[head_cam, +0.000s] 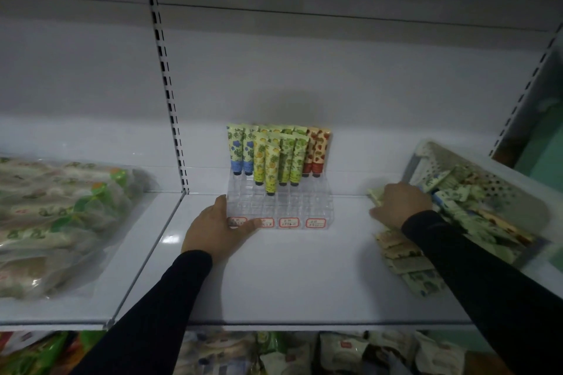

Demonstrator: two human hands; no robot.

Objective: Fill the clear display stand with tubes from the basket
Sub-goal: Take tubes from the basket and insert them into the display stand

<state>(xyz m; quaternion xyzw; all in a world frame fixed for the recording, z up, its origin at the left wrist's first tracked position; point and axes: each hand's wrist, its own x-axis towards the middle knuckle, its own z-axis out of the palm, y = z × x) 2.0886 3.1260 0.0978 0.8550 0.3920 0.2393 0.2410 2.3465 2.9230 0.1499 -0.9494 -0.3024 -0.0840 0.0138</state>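
stand (278,207): clear, back rows hold tubes (271,167) | my left hand (217,230) flat on it | right hand (399,205) curled over basket (426,152) tubes, grip unclear

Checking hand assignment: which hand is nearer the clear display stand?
Left. The left hand rests against the clear display stand at its front-left corner; the right hand is well off to its right, at the basket among loose tubes.
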